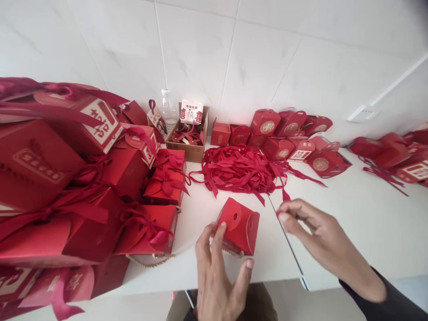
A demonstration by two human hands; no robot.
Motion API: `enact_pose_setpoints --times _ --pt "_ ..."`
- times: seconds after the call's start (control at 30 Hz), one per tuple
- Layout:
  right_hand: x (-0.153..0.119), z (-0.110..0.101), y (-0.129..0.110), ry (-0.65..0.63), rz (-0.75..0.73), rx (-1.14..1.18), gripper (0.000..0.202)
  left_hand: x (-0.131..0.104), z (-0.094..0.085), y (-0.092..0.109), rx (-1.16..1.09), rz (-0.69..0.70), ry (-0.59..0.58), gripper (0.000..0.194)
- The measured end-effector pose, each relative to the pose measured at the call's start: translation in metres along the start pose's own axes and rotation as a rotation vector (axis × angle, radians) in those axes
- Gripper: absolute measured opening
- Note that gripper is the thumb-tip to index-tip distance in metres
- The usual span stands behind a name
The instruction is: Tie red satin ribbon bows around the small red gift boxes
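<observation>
A small red box with a round hole in its top stands near the table's front edge. My left hand rests against its near left side, fingers apart, the fingertips touching the box. To the right of the box, my right hand is raised, thumb and fingers pinched on the end of a red ribbon. That ribbon runs up toward a loose pile of red ribbons behind the box.
Red boxes with bows are stacked high at the left. A cardboard box with cards and a clear bottle stand by the wall. More red boxes line the back right. A seam crosses the white table.
</observation>
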State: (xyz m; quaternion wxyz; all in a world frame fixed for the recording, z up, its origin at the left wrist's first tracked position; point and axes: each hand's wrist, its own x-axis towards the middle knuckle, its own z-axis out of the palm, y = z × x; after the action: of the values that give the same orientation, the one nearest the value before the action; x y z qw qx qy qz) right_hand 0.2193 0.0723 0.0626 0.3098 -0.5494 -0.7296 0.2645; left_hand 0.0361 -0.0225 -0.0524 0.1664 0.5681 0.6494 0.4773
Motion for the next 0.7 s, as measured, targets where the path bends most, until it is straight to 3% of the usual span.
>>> enact_pose_setpoints --times 0.1,0.17,0.23,0.33,0.47,0.7 --pt "-0.023 0.005 0.001 -0.204 0.117 0.064 0.034 -0.007 -0.006 0.019 0.001 -0.042 0.058 0.039" --pt "-0.026 0.006 0.004 -0.277 0.176 0.105 0.037 0.002 -0.015 0.027 0.027 0.018 0.081 0.029" --pt "-0.023 0.005 0.007 -0.291 0.215 0.137 0.039 0.022 -0.024 0.032 0.077 0.147 0.071 0.027" --pt "-0.012 0.002 0.006 -0.291 0.196 0.153 0.038 0.055 -0.032 0.036 0.199 0.311 -0.044 0.022" --pt "0.003 0.004 0.001 -0.324 0.078 0.079 0.030 0.076 -0.029 0.037 0.259 0.312 -0.173 0.015" --pt "0.022 0.012 -0.004 -0.331 -0.011 -0.074 0.020 0.074 -0.024 0.041 0.180 0.277 -0.232 0.024"
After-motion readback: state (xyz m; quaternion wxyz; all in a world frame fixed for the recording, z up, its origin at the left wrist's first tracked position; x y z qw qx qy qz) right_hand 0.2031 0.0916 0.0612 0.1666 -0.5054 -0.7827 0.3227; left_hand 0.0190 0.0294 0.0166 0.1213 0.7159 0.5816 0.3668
